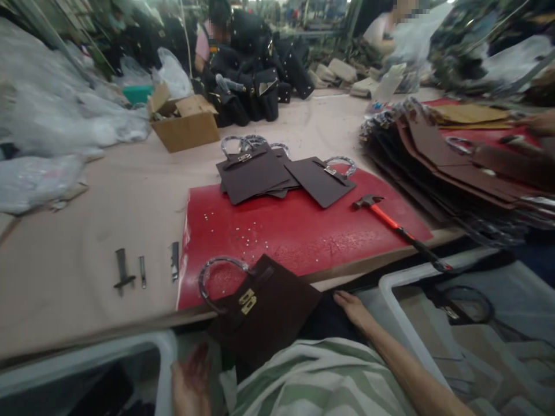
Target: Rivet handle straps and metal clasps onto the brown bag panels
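A dark brown handbag panel (277,306) with a plastic-wrapped handle (223,263) and a gold clasp (248,301) lies tilted across the table's front edge, above my lap. My left hand (193,375) is below and left of the panel, slightly blurred, palm turned up and fingers loosely open, with nothing seen in it. To the panel's right, my right hand (350,307) stretches its fingers toward the corner, a small gap apart from it. A red mat (277,242) lies under the panel's upper part, with several tiny metal pieces (247,240) scattered on it.
A claw hammer (390,222) and more brown panels (255,173) lie on the mat. Punch-like tools (124,271) sit at left. White bins (167,352) (390,283) flank my lap. Stacked brown pieces (433,156) stand right, near another person's hand (540,122). A cardboard box (186,127) stands behind.
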{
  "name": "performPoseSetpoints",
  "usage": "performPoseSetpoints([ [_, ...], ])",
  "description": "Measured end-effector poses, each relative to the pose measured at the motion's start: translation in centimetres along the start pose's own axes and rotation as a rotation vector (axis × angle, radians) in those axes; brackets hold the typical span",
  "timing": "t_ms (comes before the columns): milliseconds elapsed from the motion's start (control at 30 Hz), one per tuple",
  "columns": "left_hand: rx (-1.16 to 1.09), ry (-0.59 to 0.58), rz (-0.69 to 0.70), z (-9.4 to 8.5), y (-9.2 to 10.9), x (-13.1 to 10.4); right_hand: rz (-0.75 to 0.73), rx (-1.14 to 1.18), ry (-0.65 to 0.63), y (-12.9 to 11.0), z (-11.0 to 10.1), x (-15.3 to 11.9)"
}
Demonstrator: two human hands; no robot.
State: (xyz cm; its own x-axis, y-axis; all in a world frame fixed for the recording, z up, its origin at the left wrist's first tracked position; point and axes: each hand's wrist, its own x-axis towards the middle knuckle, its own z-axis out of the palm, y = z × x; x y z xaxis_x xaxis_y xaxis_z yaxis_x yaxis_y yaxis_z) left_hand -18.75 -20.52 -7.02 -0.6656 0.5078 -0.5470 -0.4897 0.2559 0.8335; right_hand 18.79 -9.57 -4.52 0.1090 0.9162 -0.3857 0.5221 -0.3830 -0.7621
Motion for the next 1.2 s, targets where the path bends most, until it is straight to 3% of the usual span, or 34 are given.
performPoseSetpoints([
  [133, -0.137, -0.207, -0.004, 4.0, 1.1, -2.3, -0.055, 0.121, -0.128, -1.4, 0.7, 1.1],
  [267, 0.004, -0.246, 0.055, 7.2, 1.4, -5.6, -0.138, 0.215, -0.192, -3.5, 0.7, -0.2],
  [367, 0.134, -0.327, 0.142, 8.9, 2.6, -6.4, -0.122, 0.329, -0.254, -4.2, 0.7, -0.9],
  [500, 0.457, -0.336, 0.261, 11.7, 5.2, -6.6, -0.025, 0.557, -0.248, -4.1, 0.7, -1.3],
  [600, 0.866, -0.220, 0.485, 13.6, 6.5, -7.1, 0.013, 0.579, -0.161, -4.2, 0.8, -1.1],
  [733, 1.164, -0.068, 0.937, 15.0, 7.0, -7.5, 0.003, 0.523, -0.087, -4.5, 0.6, -0.3],
  [800, 1.190, -0.101, 1.168, 15.7, 7.1, -7.0, -0.005, 0.492, -0.079, -4.7, 0.3, 0.1],
  [867, 1.166, -0.234, 1.317, 16.5, 7.3, -6.1, -0.014, 0.465, -0.083, -4.8, 0.0, 0.3],
  [1000, 1.164, -0.570, 1.349, 17.8, 7.2, -3.6, -0.048, 0.374, -0.115, -5.0, -0.6, 0.4],
  [1133, 1.116, -0.613, 1.351, 17.8, 6.8, -2.3, -0.088, 0.283, -0.176, -5.1, -1.1, 0.3],
  [1200, 1.079, -0.615, 1.350, 17.5, 6.8, -2.0, -0.125, 0.113, -0.178, -5.3, -1.7, 0.3],
])
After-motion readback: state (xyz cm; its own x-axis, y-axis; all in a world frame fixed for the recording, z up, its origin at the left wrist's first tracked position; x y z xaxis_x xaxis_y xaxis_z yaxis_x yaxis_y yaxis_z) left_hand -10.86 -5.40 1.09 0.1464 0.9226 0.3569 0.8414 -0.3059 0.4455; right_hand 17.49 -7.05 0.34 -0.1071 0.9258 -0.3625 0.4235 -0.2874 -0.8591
